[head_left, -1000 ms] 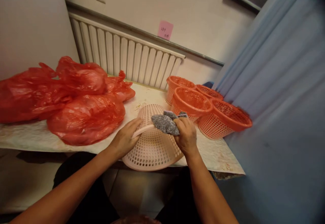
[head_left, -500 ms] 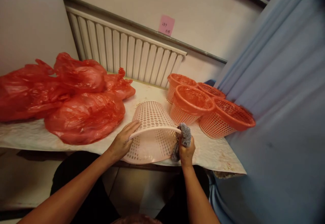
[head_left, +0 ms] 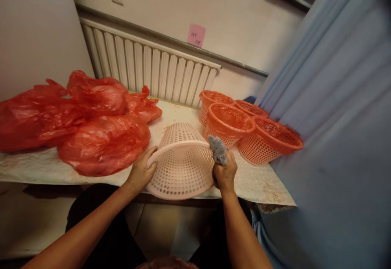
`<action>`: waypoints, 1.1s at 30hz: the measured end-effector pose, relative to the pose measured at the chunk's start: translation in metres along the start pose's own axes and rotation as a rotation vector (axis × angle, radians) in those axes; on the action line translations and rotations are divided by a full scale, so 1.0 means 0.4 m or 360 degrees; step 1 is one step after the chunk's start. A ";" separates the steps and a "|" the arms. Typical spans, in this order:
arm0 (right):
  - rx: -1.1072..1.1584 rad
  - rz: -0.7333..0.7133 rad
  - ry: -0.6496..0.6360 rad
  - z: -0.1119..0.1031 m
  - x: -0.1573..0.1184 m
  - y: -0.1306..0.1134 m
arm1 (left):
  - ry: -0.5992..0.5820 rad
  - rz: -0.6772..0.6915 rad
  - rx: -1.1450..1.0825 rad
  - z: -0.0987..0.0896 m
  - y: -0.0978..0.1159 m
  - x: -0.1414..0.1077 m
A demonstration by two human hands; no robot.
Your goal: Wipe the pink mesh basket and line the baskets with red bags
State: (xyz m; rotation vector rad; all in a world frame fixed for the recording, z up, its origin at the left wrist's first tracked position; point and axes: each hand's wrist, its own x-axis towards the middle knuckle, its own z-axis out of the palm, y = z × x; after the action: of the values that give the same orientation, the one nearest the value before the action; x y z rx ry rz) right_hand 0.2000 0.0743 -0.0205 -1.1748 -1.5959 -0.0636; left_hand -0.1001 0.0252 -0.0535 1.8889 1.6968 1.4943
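A pale pink perforated basket (head_left: 180,175) lies on its side on the covered table, its open mouth facing me. My left hand (head_left: 142,171) grips the left part of its rim, thumb inside and fingers outside. At the right side of the rim, my right hand (head_left: 225,171) is closed round a grey fuzzy cloth (head_left: 218,150), which touches the rim. Part of the cloth is hidden behind the fingers. Just beyond the right hand stand several similar baskets, including a near one (head_left: 230,122) and a right one (head_left: 269,141), lined with red bags.
Several full red plastic bags (head_left: 104,145) cover the left of the table (head_left: 259,187). Behind it are a white radiator (head_left: 152,67) and a wall with a pink note (head_left: 196,35). A blue curtain (head_left: 332,118) hangs at the right.
The pink basket has turned and its mouth is tipped more toward me, showing more of its inside. The cloth and right hand have shifted slightly along the rim.
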 end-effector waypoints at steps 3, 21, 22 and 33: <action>-0.0183 -0.0517 -0.0329 -0.038 0.080 -0.074 | -0.0125 0.0310 0.0058 0.010 0.057 0.035; 0.0369 0.0998 0.0124 0.087 -0.220 0.157 | -0.0146 0.0511 0.0033 0.012 -0.022 -0.010; 0.0416 0.1165 0.0147 0.104 -0.252 0.163 | -0.0133 0.0500 0.0023 0.011 -0.027 -0.015; 0.0294 0.0389 0.0015 0.048 -0.103 0.023 | 0.0132 -0.0057 0.0097 -0.033 -0.046 -0.039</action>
State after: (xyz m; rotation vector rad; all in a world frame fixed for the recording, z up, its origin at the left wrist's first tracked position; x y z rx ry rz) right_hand 0.1891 0.0636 -0.0641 -1.2120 -1.4067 0.2319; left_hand -0.1192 0.0120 -0.0685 1.8391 1.8220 1.5446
